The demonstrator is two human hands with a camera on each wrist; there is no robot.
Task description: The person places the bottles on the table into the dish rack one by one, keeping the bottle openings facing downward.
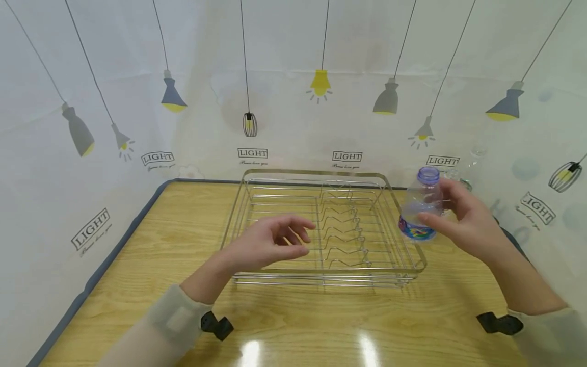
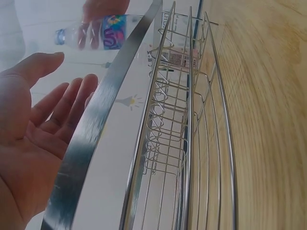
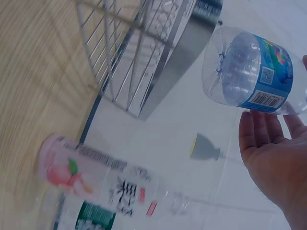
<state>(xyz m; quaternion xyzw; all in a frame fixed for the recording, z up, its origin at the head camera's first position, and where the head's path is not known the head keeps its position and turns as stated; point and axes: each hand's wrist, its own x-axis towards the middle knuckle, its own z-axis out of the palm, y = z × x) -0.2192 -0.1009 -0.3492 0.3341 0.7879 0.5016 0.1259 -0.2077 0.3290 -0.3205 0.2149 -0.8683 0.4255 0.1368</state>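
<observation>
My right hand (image 1: 468, 216) grips a clear plastic bottle (image 1: 419, 204) with a purple-tinted open neck and a colourful label. The bottle stands nearly upright in the air at the right end of a metal wire dish rack (image 1: 330, 271). In the right wrist view its clear base and blue label with a barcode show. My left hand (image 1: 270, 242) hovers above the rack's front left part, fingers loosely bent and holding nothing. Seen from the left wrist, that hand (image 2: 43, 124) lies beyond the rack's flat metal rim (image 2: 103, 103).
Beyond my right hand stand other bottles, mostly hidden in the head view. The right wrist view shows a peach-pictured bottle (image 3: 91, 172) and a green-labelled bottle (image 3: 95, 216). The wooden table (image 1: 293, 326) ends at a curtain (image 1: 293, 102) printed with lamps behind and at both sides.
</observation>
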